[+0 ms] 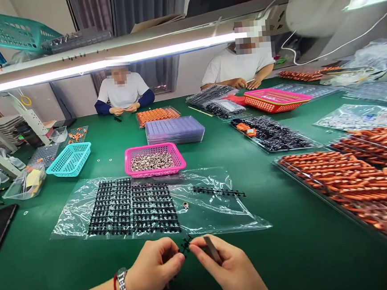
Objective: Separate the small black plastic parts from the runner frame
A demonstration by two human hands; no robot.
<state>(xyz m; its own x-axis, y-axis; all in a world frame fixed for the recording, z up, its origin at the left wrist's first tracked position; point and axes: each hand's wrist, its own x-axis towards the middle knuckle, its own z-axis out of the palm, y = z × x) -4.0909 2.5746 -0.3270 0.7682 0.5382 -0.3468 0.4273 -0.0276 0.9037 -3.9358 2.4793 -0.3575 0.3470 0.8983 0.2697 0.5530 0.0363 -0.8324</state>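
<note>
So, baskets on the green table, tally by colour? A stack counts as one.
Turquoise basket: 1
Pink basket: 1
Red-and-pink stack: 1
Total: 3

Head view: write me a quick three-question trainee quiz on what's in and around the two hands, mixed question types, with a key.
1. Multiple choice: which holds the pile of small metal parts?
A) turquoise basket
B) pink basket
C) purple tray stack

2. True or false: the small branched piece between the left hand and the right hand is orange.

3. Short answer: which hand holds the flat grey strip?

Key:
1. B, the pink basket.
2. False; the piece is black.
3. The right hand.
</note>
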